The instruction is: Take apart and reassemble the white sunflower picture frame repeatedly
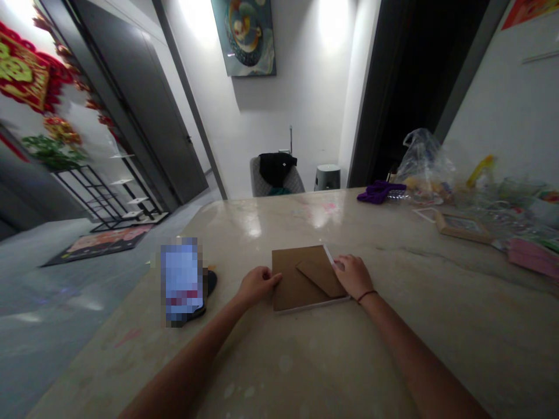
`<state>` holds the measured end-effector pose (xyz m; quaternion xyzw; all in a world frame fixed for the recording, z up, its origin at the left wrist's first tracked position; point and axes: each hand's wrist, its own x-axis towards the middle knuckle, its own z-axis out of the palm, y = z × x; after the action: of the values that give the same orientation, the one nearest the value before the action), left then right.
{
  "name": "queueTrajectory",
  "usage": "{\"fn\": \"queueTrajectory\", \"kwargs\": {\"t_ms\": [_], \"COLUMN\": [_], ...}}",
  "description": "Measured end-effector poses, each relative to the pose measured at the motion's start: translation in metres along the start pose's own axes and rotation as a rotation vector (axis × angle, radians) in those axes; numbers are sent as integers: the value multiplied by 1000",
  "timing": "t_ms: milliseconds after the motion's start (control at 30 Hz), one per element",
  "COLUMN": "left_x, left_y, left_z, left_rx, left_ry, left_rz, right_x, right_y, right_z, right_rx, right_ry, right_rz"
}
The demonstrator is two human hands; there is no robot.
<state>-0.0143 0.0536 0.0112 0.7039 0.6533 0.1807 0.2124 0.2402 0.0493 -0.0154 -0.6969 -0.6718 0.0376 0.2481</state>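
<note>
Picture frame, back upward on the marble-look table, between the hands; its brown backing board carries an easel leg. The left hand, fingers curled, lays its thumb at the board's left edge; the right hand, half-curled, meets the right rim. Whether either grips, I cannot tell. The step seems to be handling the back, calling for even, level pressure from both sides.

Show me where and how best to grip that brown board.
Probably by its opposite side edges, left hand from the left, right hand from the right: the board lies flat on the table, leaving its sides reachable. The diagonal flap looks a less sure grip.
</note>
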Motion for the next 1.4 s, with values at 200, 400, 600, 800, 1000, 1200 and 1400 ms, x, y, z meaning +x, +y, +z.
{"fn": "queueTrajectory", "kwargs": {"t_ms": [200, 400, 600, 800, 1000, 1200, 1400], "left_x": [7, 9, 15, 21, 21, 13, -1], "left_y": [-10, -13, -20, -35, -39, -29, -14], "left_z": [-3, -3, -11, -20, -19, -17, -4], "left_rx": [-134, -136, -184, -270, -296, -108, 261], "left_ry": [87, 180, 273, 393, 524, 617, 326], "left_rz": [-155, -173, -231, -318, -369, -217, 336], "right_x": [2, 6, 5, 4, 4, 3, 3], "right_y": [8, 24, 29, 26, 26, 20, 17], "right_z": [-8, -16, -18, -19, -24, -25, -21], "right_rx": [-132, -216, -274, -308, -301, -257, -229], "right_ry": [6, -26, -3, -20, -69, -87, -84], "right_rz": [96, 163, 199, 195, 236, 232, 214]}}
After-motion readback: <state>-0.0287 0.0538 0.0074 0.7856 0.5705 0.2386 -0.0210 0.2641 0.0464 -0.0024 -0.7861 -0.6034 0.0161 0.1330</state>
